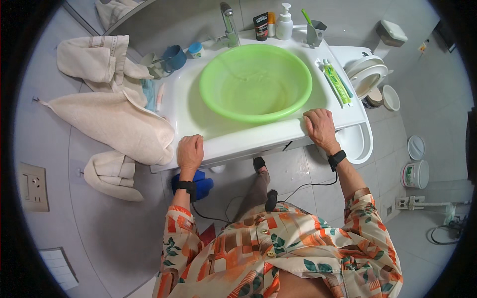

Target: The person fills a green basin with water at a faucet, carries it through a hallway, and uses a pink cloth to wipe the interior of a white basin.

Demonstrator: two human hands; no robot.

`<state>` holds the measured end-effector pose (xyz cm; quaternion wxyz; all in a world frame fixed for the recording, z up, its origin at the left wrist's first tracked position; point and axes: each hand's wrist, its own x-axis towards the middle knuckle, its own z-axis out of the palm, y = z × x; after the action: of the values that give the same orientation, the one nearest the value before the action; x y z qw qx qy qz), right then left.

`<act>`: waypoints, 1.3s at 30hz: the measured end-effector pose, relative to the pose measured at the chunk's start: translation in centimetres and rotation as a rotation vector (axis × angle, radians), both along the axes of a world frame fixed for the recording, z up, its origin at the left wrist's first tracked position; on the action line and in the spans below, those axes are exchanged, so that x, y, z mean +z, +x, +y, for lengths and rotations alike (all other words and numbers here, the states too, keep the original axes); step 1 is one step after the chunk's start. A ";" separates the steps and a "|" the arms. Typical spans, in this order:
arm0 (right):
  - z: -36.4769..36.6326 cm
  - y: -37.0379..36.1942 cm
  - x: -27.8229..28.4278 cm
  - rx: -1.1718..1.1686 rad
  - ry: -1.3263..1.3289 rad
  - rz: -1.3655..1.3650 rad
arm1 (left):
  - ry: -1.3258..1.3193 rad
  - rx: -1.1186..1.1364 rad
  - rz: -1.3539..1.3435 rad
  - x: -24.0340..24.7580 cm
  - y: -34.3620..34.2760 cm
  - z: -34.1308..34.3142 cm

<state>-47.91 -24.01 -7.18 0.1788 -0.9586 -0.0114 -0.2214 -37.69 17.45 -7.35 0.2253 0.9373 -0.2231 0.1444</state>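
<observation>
Green basin (256, 117) occupies the sink (238, 145), my empty left hand (191, 153) and right hand (321, 128) relaxed on its near edge, perhaps for balance.

The cream shirt (298, 243) is patterned orange, brown and green; black wristbands (337, 159) trail cables (310, 184).

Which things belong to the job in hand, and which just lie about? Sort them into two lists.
Likely in the job:
white sink
green basin, set in the sink
left hand and right hand, both on the sink's front edge

Apparently just about:
green tube
pump bottle
blue mug
towels
white bucket
</observation>
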 end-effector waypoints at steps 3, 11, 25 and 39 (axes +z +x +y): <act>0.3 -0.2 0.1 0.001 -0.009 -0.008 | 0.011 -0.008 -0.005 0.3 -0.2 0.1; -0.5 -0.1 -0.7 -0.003 0.020 -0.004 | 0.062 0.008 0.023 -1.4 0.7 0.6; -1.6 0.1 -2.2 -0.096 0.054 -0.111 | 0.116 -0.030 0.099 -1.1 0.7 0.0; -2.5 -0.3 -2.6 -0.098 0.060 -0.135 | 0.089 -0.033 0.128 -1.7 1.2 -0.9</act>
<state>-48.22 -26.50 -9.83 0.1955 -0.9351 0.0301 -0.2940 -36.47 16.50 -9.08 0.1996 0.9499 -0.2298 0.0703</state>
